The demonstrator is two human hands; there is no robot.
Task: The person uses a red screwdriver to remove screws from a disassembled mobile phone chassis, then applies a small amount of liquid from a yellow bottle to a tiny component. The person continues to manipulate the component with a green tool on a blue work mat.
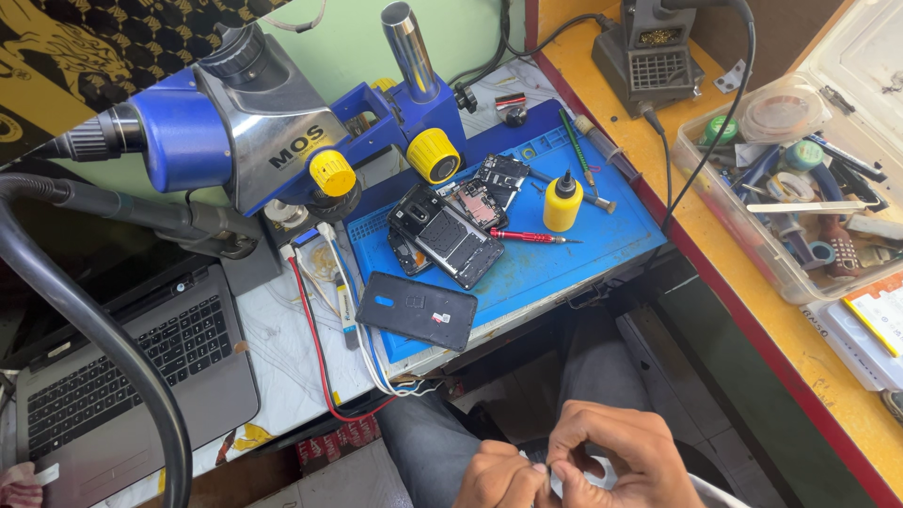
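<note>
Both hands are held together low over the person's lap, well below the near edge of the blue mat (564, 263). The left hand (499, 475) is clenched into a loose fist, its fingers curled against the right hand. The right hand (616, 456) pinches a small white item (567, 482) between thumb and fingertips; what the item is cannot be told, as the fingers hide most of it. On the mat, at its centre-left, lies 1 opened phone (447, 235) with its insides exposed, and a circuit board (501, 176) sits just beyond it toward the mat's far edge. A dark back cover (416, 309) lies at the mat's near-left corner, overhanging the edge. A yellow bottle (562, 202) stands upright right of the phone, with a red screwdriver (527, 236) lying just in front of it. A blue microscope (254, 132) stands left of the mat, its head reaching out past the mat's left edge. A laptop (132, 367) sits further left, well apart from the mat. Right of the mat, on the yellow bench, a clear plastic box (752, 240) holds mixed tools, and a soldering station (649, 52) stands beyond the mat's far-right corner.
</note>
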